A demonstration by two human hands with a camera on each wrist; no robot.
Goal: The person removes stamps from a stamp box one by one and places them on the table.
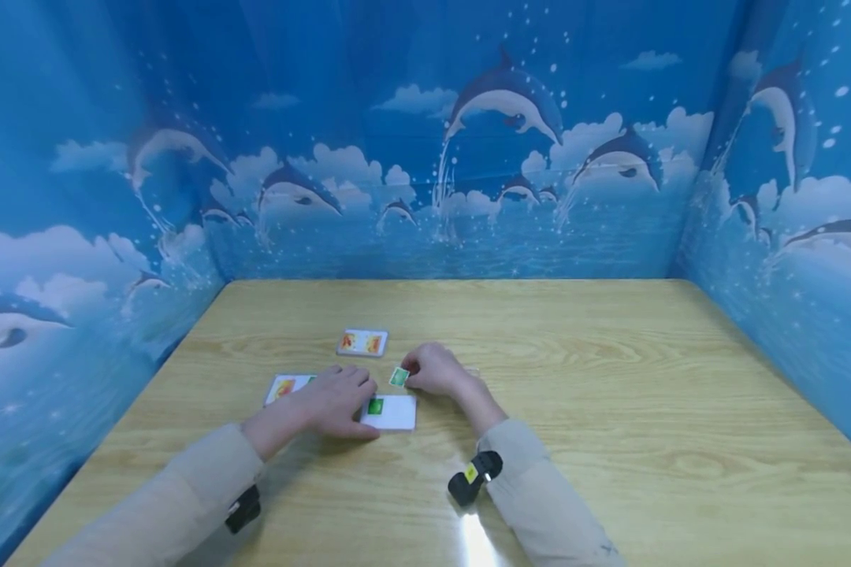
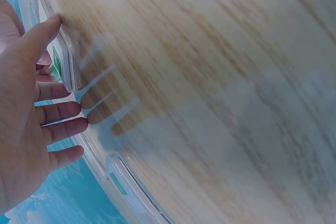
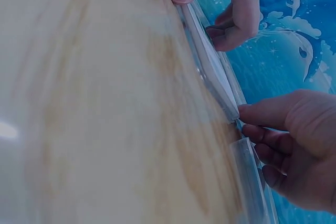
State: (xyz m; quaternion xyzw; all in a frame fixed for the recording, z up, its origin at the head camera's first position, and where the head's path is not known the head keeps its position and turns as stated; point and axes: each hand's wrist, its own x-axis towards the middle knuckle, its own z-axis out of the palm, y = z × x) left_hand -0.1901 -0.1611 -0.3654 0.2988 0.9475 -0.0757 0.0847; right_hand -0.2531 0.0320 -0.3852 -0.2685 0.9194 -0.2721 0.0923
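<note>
Sitting inside blue dolphin-print walls [image 1: 425, 157], wooden table [image 1: 610, 394]. Left hand [image 1: 336, 402] flat, fingers straight on white card [image 1: 394, 413]; right hand [image 1: 436, 368] pinching small green card [image 1: 399, 377].

Table [image 1: 610, 378]: pale wood grain. Walls [image 1: 425, 157]: blue, dolphins and white clouds. Cards: white with green square [image 1: 390, 411]; green [image 1: 399, 377]; two white, orange-red pictures [image 1: 362, 342]. Sleeves [image 1: 539, 488] beige.
</note>
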